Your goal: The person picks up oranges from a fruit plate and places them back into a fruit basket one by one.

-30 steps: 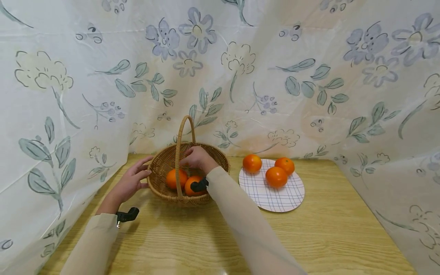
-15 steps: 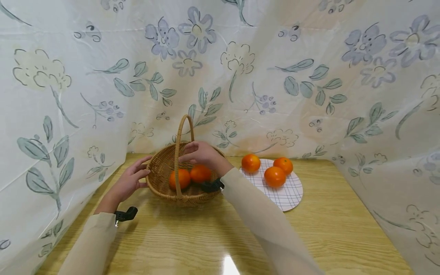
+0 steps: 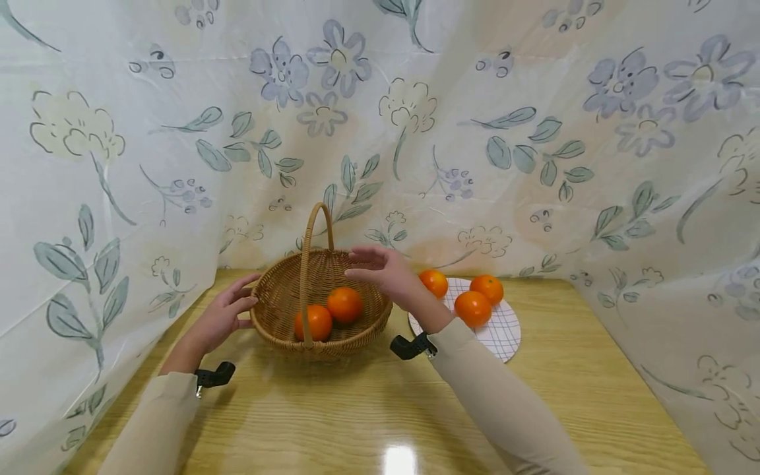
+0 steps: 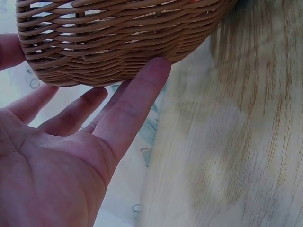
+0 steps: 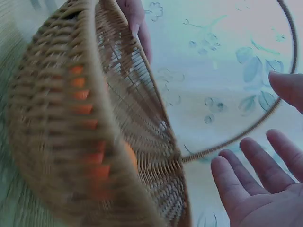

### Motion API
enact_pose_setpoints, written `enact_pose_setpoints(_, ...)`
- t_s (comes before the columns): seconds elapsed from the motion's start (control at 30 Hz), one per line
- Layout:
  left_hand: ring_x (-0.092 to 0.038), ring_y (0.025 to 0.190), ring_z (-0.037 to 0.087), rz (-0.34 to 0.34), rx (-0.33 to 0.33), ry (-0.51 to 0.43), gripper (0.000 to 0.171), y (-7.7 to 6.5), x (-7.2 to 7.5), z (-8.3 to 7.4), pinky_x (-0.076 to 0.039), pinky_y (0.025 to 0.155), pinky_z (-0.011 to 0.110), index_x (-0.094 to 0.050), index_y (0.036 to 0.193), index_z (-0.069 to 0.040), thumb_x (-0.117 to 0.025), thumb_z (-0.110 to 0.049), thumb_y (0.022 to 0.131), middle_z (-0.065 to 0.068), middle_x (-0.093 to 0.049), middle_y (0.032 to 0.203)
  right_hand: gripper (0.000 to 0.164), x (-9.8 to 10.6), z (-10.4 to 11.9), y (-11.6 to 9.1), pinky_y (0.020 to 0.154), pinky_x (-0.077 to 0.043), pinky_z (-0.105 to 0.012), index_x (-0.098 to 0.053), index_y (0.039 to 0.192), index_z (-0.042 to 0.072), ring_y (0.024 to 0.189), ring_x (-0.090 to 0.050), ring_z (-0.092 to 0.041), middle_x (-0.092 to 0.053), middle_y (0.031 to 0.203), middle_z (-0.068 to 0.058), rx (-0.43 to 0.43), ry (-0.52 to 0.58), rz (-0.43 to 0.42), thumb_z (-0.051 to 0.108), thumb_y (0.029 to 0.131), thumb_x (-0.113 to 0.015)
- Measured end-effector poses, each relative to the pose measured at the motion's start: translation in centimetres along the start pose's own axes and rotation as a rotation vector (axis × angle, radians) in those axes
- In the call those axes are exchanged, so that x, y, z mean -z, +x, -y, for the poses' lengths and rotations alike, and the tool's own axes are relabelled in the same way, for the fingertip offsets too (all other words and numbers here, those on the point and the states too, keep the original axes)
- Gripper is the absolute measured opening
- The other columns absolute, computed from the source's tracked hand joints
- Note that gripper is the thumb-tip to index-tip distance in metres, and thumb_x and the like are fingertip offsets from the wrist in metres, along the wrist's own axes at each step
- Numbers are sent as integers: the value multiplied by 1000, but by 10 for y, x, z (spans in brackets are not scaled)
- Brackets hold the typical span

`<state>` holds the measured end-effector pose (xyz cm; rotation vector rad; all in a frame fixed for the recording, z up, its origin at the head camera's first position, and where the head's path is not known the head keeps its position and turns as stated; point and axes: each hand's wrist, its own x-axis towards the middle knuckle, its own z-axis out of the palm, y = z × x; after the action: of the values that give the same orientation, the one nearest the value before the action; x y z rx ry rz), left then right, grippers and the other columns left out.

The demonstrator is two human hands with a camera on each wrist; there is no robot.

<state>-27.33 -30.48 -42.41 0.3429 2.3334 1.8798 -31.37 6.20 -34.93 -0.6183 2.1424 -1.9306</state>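
A wicker basket (image 3: 356, 342) with a tall arched handle (image 3: 305, 277) stands at the back left of the table. Two oranges, a nearer one (image 3: 319, 323) and a farther one (image 3: 346, 304), lie together inside it. My left hand (image 3: 218, 322) touches the basket's left side with extended, spread fingers; in the left wrist view its fingertips meet the weave (image 4: 109, 56). Over the right part of the rim hovers my right hand (image 3: 386, 272), with nothing in its fingers. The right wrist view shows these fingers (image 5: 270, 170) apart and relaxed, beside the handle.
Right of the basket lies a round white checked mat (image 3: 503, 330) bearing three oranges, one at the left (image 3: 433, 283), one at the front (image 3: 473, 309) and one at the back (image 3: 487, 289). A floral curtain (image 3: 410, 191) encloses the wooden table (image 3: 332, 409).
My right hand has drawn back out of the basket toward the right, leaving two oranges inside; the right one has shifted backward. The left hand has stayed at the basket's side.
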Motion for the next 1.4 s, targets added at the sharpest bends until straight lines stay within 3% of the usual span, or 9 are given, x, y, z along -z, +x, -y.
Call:
enact_pose_setpoints(0.2, -36, 139, 54, -4, -6, -7, 60, 1, -1, 2, -60, 87, 37, -17, 165, -12, -42, -18, 111, 35, -26, 158, 54, 34, -12, -27, 114, -46, -43, -58, 141, 8, 136, -56, -36, -63, 142, -11, 28, 48, -83, 12, 91, -78)
enact_pose_setpoints(0.5, -42, 135, 50, 2, -5, -11, 61, 2, -1, 4, -61, 86, 38, -17, 165, -12, -44, -18, 111, 35, -26, 158, 56, 75, -39, -67, 96, -56, -24, -60, 137, 6, 132, -58, -31, -64, 140, -13, 71, -21, -273, 18, 88, -83)
enact_pose_setpoints(0.73, -41, 135, 50, -6, -3, -6, 61, 0, -2, 2, -61, 86, 37, -16, 164, -10, -44, -18, 111, 35, -25, 158, 58, 103, -69, -88, 111, -47, -49, -63, 133, 6, 131, -58, -36, -62, 139, -15, 87, -216, -485, 30, 85, -86)
enact_pose_setpoints(0.93, -46, 132, 43, -12, -17, 0, 60, 2, -2, 0, -61, 85, 37, -17, 164, -10, -43, -18, 111, 35, -26, 158, 52, 124, -98, -104, 110, -49, -39, -66, 130, 2, 127, -60, -32, -64, 133, -17, 83, -161, -691, 23, 86, -85)
enact_pose_setpoints(1.07, -51, 127, 33, -13, -27, 3, 60, 4, -3, 0, -61, 86, 36, -17, 164, -10, -43, -18, 111, 35, -26, 157, 54, 137, -117, -108, 116, -44, -43, -67, 129, 1, 129, -58, -27, -65, 134, -17, 91, -161, -805, 24, 84, -87)
enact_pose_setpoints(1.17, -53, 125, 29, -11, -28, 4, 60, 4, -3, 0, -61, 86, 36, -17, 164, -9, -43, -18, 111, 35, -27, 157, 54, 143, -126, -110, 118, -40, -46, -67, 129, 3, 132, -56, -27, -66, 135, -14, 61, -205, -845, 26, 84, -87)
enact_pose_setpoints(1.4, -49, 130, 37, -13, -23, 3, 61, 6, -6, 2, -61, 86, 36, -16, 164, -9, -43, -19, 111, 35, -26, 157, 69, 149, -134, -113, 113, -43, -48, -58, 142, 7, 132, -51, -30, -56, 144, -14, -58, -263, -778, 28, 83, -88)
